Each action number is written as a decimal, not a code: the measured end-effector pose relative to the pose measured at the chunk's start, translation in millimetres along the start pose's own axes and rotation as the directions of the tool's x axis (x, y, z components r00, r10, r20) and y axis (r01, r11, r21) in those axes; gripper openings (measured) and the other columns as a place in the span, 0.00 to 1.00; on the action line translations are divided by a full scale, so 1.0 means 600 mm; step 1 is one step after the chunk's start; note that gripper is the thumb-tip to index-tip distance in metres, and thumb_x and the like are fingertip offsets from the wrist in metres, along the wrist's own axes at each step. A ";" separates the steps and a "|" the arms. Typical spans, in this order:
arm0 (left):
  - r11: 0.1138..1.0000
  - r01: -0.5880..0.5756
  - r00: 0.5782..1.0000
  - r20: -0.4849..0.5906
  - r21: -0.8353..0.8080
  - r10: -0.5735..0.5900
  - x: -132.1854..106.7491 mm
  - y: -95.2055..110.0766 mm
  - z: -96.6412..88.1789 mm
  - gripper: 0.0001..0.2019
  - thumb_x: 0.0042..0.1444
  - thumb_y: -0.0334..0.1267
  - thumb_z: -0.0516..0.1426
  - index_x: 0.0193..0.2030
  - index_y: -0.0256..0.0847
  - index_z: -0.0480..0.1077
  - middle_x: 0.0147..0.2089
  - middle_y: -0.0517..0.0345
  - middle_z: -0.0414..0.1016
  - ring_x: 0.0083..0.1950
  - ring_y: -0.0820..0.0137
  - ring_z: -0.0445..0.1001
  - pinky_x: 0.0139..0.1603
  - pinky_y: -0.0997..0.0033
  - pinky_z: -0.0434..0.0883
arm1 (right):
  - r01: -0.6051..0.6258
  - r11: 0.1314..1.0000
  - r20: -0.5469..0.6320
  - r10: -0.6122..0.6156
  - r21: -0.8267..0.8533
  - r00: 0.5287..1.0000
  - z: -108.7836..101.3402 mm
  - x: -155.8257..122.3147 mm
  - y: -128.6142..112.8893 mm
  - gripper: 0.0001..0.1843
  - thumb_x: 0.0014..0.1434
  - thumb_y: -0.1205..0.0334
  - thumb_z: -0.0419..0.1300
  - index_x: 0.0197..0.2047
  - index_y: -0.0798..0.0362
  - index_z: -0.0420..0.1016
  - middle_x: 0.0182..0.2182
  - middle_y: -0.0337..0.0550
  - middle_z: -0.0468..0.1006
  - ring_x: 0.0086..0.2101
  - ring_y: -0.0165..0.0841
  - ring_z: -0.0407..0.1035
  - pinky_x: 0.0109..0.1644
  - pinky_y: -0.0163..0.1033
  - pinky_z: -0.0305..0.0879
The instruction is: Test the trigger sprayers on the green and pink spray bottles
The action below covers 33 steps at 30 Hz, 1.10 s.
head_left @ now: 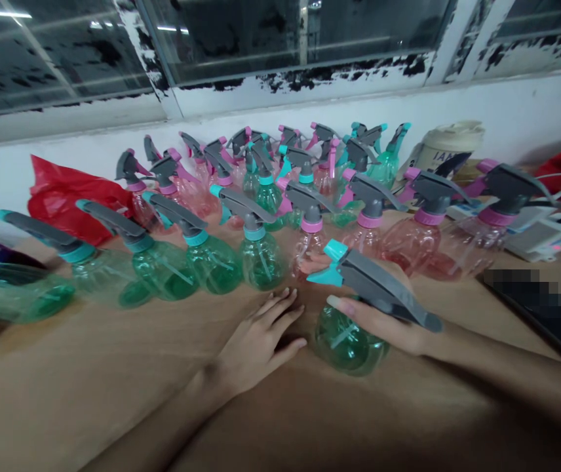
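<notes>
My right hand [383, 321] is wrapped round the neck of a green spray bottle [349, 344] with a grey trigger head and teal nozzle [329, 265], standing on the wooden table [88, 393] in front of the rows. My left hand [261, 337] lies flat on the table just left of that bottle, fingers stretched out and holding nothing. Its fingertips point toward a green bottle [259, 259] in the front row.
Several green spray bottles [162, 265] line the left, several pink ones [418, 242] the right, with more behind them by the wall. A red bag [64, 193] lies at the back left, a cream tub [450, 147] and white devices [541, 239] at the right.
</notes>
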State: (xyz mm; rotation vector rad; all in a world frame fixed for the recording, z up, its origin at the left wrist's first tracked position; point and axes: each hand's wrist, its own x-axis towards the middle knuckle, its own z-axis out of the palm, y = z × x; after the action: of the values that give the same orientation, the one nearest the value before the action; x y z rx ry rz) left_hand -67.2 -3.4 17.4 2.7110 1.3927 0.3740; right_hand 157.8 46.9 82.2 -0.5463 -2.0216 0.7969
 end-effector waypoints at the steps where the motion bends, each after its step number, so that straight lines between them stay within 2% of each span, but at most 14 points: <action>1: 1.000 -0.001 1.000 -0.004 -0.001 0.001 0.000 0.000 0.001 0.23 0.65 0.46 0.52 0.62 0.36 0.60 0.67 0.48 0.59 0.69 0.62 0.52 0.66 0.56 0.57 | -0.002 1.000 0.003 0.002 -0.006 1.000 0.000 0.000 0.001 0.10 0.58 0.63 0.60 0.44 0.49 0.73 0.31 0.38 0.76 0.30 0.31 0.71 0.34 0.38 0.69; 3: 1.000 0.002 1.000 -0.007 0.000 -0.002 0.000 -0.001 0.001 0.23 0.65 0.45 0.53 0.62 0.35 0.60 0.67 0.48 0.59 0.69 0.62 0.52 0.66 0.56 0.57 | 0.002 1.000 0.005 -0.002 -0.016 1.000 0.001 0.001 0.002 0.08 0.57 0.64 0.60 0.42 0.50 0.73 0.30 0.38 0.75 0.29 0.31 0.70 0.33 0.38 0.68; 8: 1.000 0.002 1.000 -0.027 0.012 -0.001 0.000 0.002 -0.002 0.23 0.65 0.45 0.53 0.63 0.36 0.60 0.66 0.48 0.59 0.68 0.62 0.54 0.66 0.56 0.58 | 0.041 0.999 -0.019 -0.041 0.009 0.999 0.000 0.005 -0.003 0.10 0.56 0.63 0.62 0.43 0.51 0.73 0.36 0.40 0.78 0.33 0.32 0.73 0.37 0.38 0.69; 16: 1.000 -0.006 0.997 -0.081 0.031 0.009 0.001 0.005 -0.006 0.20 0.65 0.44 0.52 0.60 0.36 0.62 0.63 0.47 0.65 0.66 0.61 0.60 0.64 0.57 0.60 | 0.037 0.998 0.039 -0.039 0.047 0.998 -0.001 0.013 -0.009 0.04 0.57 0.61 0.61 0.35 0.51 0.71 0.30 0.37 0.75 0.29 0.29 0.70 0.33 0.36 0.66; 22: 1.000 -0.003 0.997 -0.075 0.012 0.003 -0.001 0.003 -0.002 0.21 0.65 0.45 0.51 0.61 0.37 0.60 0.64 0.47 0.63 0.66 0.60 0.59 0.64 0.56 0.61 | 0.055 0.998 0.088 -0.058 0.034 0.994 -0.007 0.013 -0.011 0.03 0.58 0.62 0.58 0.33 0.51 0.70 0.28 0.36 0.73 0.27 0.28 0.69 0.32 0.37 0.65; 25: 1.000 0.002 0.997 -0.075 0.008 -0.001 -0.001 0.004 -0.003 0.22 0.65 0.44 0.52 0.62 0.37 0.60 0.65 0.47 0.62 0.66 0.60 0.59 0.64 0.56 0.60 | 0.039 0.996 0.097 -0.047 0.078 0.994 -0.008 0.010 -0.010 0.03 0.58 0.62 0.59 0.37 0.50 0.71 0.32 0.38 0.75 0.33 0.30 0.72 0.37 0.37 0.68; 29: 1.000 0.019 0.999 -0.050 -0.022 -0.020 -0.001 0.005 -0.004 0.22 0.65 0.45 0.52 0.63 0.40 0.58 0.66 0.49 0.60 0.67 0.61 0.57 0.65 0.55 0.60 | -0.002 0.996 0.065 -0.004 0.091 0.998 -0.005 0.005 -0.008 0.12 0.58 0.61 0.60 0.46 0.50 0.71 0.42 0.42 0.77 0.41 0.33 0.73 0.44 0.39 0.69; 33: 0.999 0.020 0.999 -0.037 -0.034 -0.021 -0.001 0.005 -0.002 0.23 0.66 0.44 0.51 0.64 0.39 0.57 0.67 0.47 0.59 0.68 0.61 0.54 0.65 0.54 0.59 | -0.019 1.000 0.077 0.018 0.002 0.997 -0.002 0.000 -0.004 0.05 0.59 0.60 0.58 0.39 0.50 0.73 0.33 0.39 0.76 0.32 0.32 0.71 0.37 0.38 0.69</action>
State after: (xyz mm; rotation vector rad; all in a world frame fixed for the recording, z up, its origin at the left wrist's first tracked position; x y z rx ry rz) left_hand -65.6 -5.3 18.9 2.6746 1.4100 0.4447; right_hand 158.6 45.5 84.3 -0.5406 -2.0880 0.8436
